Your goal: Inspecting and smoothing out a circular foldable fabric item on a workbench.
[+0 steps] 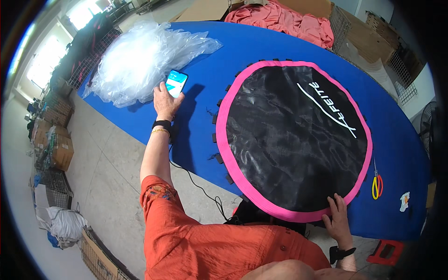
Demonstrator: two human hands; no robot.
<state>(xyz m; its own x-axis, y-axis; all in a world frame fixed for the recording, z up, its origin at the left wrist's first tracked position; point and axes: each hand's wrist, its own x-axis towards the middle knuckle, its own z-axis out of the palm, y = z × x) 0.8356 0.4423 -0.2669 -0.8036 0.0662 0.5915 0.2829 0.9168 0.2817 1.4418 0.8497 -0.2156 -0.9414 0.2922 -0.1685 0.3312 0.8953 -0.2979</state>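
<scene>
A lit smartphone (177,83) is in my left hand (166,100), fingers closed around its lower end. It is held over the left part of the blue table, where a shadow falls beside it. A large round black trampoline mat (289,140) with a pink border and small black tabs lies flat on the table. My right hand (338,220) rests at the mat's near right border, its fingers spread on the pink band and black mesh. Scissors (377,184) with yellow and red handles lie to the right of the mat.
A heap of clear plastic bags (135,60) covers the table's far left. Pink fabric (284,21) is piled behind the far edge. A small white scrap (404,201) lies at the right. Below are a red stool (386,252) and a black cable (200,189); cartons (60,151) stand left.
</scene>
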